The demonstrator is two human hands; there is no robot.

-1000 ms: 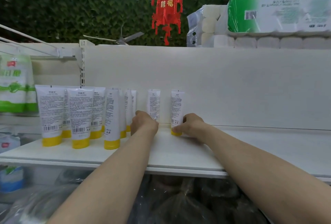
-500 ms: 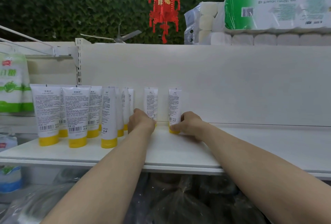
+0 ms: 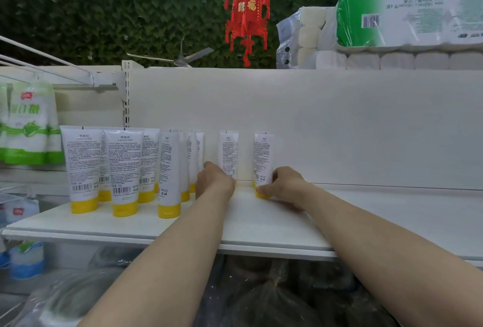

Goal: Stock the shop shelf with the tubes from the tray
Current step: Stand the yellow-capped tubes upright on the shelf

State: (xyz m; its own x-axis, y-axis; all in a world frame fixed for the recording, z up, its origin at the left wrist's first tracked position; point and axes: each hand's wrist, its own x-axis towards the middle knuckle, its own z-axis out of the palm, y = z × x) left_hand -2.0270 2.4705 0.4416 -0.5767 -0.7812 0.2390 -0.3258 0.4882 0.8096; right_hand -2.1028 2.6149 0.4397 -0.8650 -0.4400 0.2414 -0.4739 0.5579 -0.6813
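Note:
Two white tubes with yellow caps stand cap-down at the back of the white shelf [image 3: 261, 224], against the back panel. My left hand [image 3: 214, 181] grips the base of the left tube [image 3: 228, 151]; its cap is hidden behind my fingers. My right hand [image 3: 285, 185] pinches the yellow cap of the right tube [image 3: 263, 157]. Both tubes stand upright. To the left, several more tubes [image 3: 122, 170] of the same kind stand in rows on the shelf. No tray is in view.
Green-and-white bags [image 3: 26, 130] hang at far left. Packs of toilet paper [image 3: 407, 29] lie on top of the shelf unit, beside a hanging red lantern [image 3: 247, 16]. Plastic-wrapped goods [image 3: 261, 300] fill the space under the shelf. The shelf's right half is bare.
Both hands stay on the same two tubes at the back of the shelf. Only the camera view shifted slightly; the tubes have not visibly moved.

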